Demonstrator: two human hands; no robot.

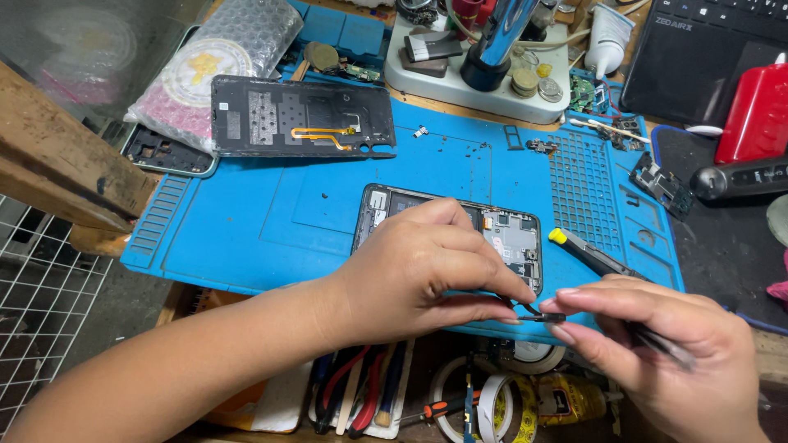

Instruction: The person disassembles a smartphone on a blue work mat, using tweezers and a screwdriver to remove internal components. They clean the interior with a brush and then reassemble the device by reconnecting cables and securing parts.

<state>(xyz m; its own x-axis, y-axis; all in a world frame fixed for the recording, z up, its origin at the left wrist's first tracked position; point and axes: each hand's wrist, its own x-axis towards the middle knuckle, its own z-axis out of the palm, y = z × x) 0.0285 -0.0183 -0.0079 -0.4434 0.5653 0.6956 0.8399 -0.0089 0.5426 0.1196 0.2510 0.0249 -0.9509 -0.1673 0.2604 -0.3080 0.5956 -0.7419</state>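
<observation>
An opened phone (pixel 513 234) with its back removed lies on a blue repair mat (pixel 271 221), circuit parts showing. My left hand (pixel 427 271) rests over the phone's lower half, its thumb and forefinger pinching a tiny dark part (pixel 542 317) at the mat's front edge. My right hand (pixel 657 353) meets it from the right, fingers closed on thin tweezers whose tip touches the same part. A screwdriver with a yellow cap (pixel 587 253) lies just behind my right hand.
The phone's dark back cover (pixel 300 116) with an orange flex cable lies at the mat's rear. A white tool stand (pixel 484 78), red bottle (pixel 755 111), keyboard (pixel 714 37), bubble-wrapped packet (pixel 217 61), tape rolls (pixel 492 394) and a tray of tools (pixel 361 394) surround it.
</observation>
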